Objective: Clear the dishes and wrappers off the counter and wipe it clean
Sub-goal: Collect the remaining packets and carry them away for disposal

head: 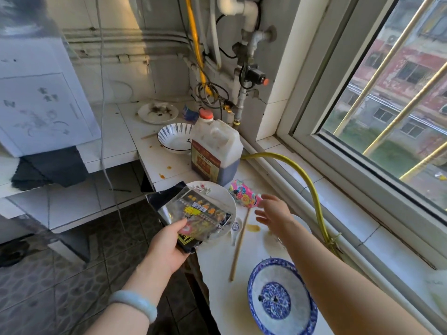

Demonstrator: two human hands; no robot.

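The black wrapper (193,213) is in the left hand (167,247), thumb on top and fingers curled beneath its near end, above the counter's (217,274) front edge and overlapping a floral plate (217,189). Its yellow print is too blurred to read; its long side slants from far left down toward the hand. The right hand (273,211) hovers with fingers spread, just beside a pink flowered wrapper (244,193). The brown label on the orange-capped jug (215,151) is illegible. A chopstick (238,247) points away along the counter, between the plate and a blue patterned bowl (283,298).
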